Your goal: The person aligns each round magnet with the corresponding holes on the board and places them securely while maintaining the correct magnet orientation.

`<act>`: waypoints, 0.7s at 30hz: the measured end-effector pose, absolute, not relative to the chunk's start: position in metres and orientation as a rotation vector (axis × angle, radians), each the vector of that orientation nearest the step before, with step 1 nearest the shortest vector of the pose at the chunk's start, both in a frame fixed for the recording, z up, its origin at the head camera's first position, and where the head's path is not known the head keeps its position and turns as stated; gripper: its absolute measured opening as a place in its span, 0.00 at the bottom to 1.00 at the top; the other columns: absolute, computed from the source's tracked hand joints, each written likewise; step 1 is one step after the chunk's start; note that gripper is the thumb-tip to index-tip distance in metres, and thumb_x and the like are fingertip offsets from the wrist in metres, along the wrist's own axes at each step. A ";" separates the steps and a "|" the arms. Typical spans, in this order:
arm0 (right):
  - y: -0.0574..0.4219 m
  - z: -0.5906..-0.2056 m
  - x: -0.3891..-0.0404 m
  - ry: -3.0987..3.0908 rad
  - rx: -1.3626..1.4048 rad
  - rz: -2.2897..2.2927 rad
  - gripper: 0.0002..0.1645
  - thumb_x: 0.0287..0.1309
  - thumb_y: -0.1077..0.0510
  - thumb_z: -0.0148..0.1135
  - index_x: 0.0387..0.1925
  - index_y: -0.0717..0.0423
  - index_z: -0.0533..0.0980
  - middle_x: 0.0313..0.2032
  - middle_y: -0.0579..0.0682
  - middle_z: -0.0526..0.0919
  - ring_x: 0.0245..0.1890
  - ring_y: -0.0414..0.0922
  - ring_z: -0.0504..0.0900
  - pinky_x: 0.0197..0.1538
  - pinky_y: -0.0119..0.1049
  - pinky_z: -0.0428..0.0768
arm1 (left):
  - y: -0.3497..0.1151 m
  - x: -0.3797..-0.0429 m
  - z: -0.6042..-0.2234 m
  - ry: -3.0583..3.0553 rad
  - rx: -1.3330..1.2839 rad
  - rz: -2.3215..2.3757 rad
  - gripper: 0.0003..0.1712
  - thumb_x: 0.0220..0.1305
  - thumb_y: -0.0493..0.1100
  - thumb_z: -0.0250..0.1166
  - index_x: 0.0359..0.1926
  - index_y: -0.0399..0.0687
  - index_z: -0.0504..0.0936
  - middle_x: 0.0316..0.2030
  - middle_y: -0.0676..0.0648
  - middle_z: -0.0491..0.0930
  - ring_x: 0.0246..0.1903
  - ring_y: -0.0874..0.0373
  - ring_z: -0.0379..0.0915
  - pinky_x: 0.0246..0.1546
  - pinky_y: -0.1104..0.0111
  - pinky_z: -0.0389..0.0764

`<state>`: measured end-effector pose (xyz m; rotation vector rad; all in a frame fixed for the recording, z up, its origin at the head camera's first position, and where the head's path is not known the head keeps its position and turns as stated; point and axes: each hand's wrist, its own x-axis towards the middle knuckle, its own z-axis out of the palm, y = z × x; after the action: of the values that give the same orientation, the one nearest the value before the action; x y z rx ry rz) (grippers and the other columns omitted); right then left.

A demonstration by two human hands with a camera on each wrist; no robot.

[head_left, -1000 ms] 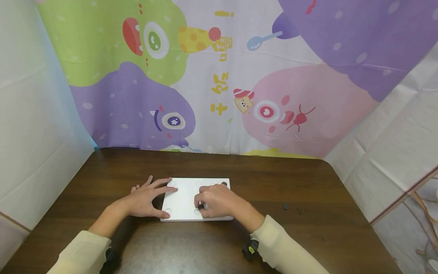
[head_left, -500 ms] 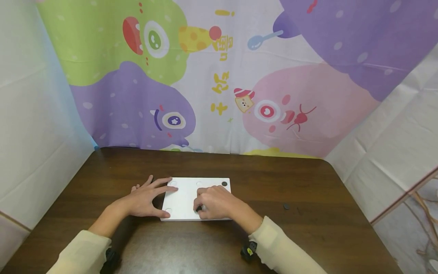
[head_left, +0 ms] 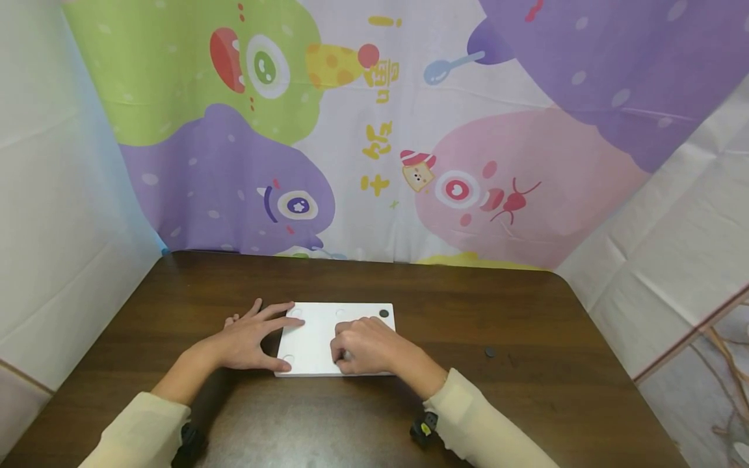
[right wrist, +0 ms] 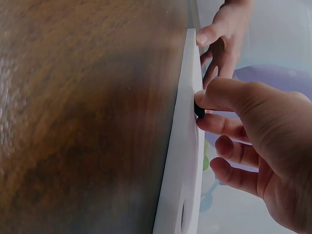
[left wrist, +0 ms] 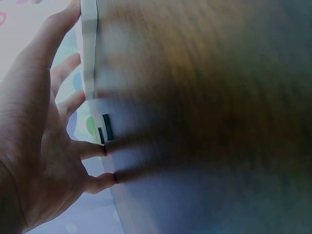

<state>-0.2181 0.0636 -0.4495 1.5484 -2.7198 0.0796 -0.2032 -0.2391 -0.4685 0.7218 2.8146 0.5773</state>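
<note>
A white rectangular board [head_left: 314, 341] with shallow round recesses lies flat on the table. My left hand [head_left: 248, 339] has its fingers spread, the thumb and fingertips touching the board's left side. Over the board's near middle, my right hand [head_left: 370, 346] pinches a small black disc [right wrist: 199, 110] between thumb and index finger, against the board's face; the head view mostly hides it. Another dark disc [head_left: 383, 313] sits in the far right recess. Recesses show at the far left, far middle and near left.
A loose dark disc [head_left: 489, 352] lies on the brown wooden table [head_left: 468, 312], right of the board. Two dark flat pieces [left wrist: 107, 127] rest on the table near my left fingers. A cartoon-print curtain [head_left: 363, 143] hangs behind, with white sheets at both sides.
My right hand has shifted slightly left, and the disc in its fingers has sunk lower, largely out of sight. The far right disc has come into full view. My left hand stays put.
</note>
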 end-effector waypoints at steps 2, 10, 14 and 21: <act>0.063 -0.449 -0.218 -2.716 1.556 0.082 0.02 0.66 0.52 0.78 0.37 0.40 0.93 0.37 0.39 0.90 0.30 0.35 0.84 0.31 0.28 0.73 | -0.239 -0.203 -0.468 2.812 0.720 0.579 0.53 0.60 0.75 0.79 0.82 0.66 0.75 0.89 0.43 0.58 0.81 0.05 0.46 0.57 0.16 0.68; 0.064 -0.450 -0.218 -2.700 1.565 0.134 0.03 0.66 0.55 0.78 0.35 0.42 0.93 0.35 0.41 0.89 0.27 0.32 0.77 0.31 0.26 0.70 | -0.238 -0.203 -0.468 2.807 0.709 0.597 0.53 0.59 0.74 0.80 0.81 0.66 0.76 0.89 0.43 0.59 0.82 0.05 0.45 0.57 0.20 0.69; 0.065 -0.450 -0.217 -2.700 1.568 0.131 0.03 0.66 0.54 0.78 0.36 0.41 0.94 0.36 0.41 0.89 0.27 0.32 0.77 0.31 0.26 0.70 | -0.239 -0.202 -0.467 2.811 0.715 0.591 0.53 0.59 0.74 0.80 0.81 0.66 0.76 0.89 0.43 0.59 0.81 0.05 0.45 0.55 0.25 0.71; 0.066 -0.450 -0.217 -2.730 1.564 0.133 0.03 0.68 0.52 0.77 0.38 0.41 0.94 0.37 0.40 0.88 0.27 0.31 0.74 0.31 0.26 0.68 | -0.239 -0.201 -0.465 2.813 0.724 0.582 0.53 0.59 0.72 0.81 0.81 0.66 0.76 0.89 0.42 0.59 0.81 0.05 0.45 0.56 0.23 0.70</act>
<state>-0.2168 0.0662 -0.4501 1.5638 -2.7299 0.1333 -0.2007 -0.2385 -0.4654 0.7235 2.8129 0.5815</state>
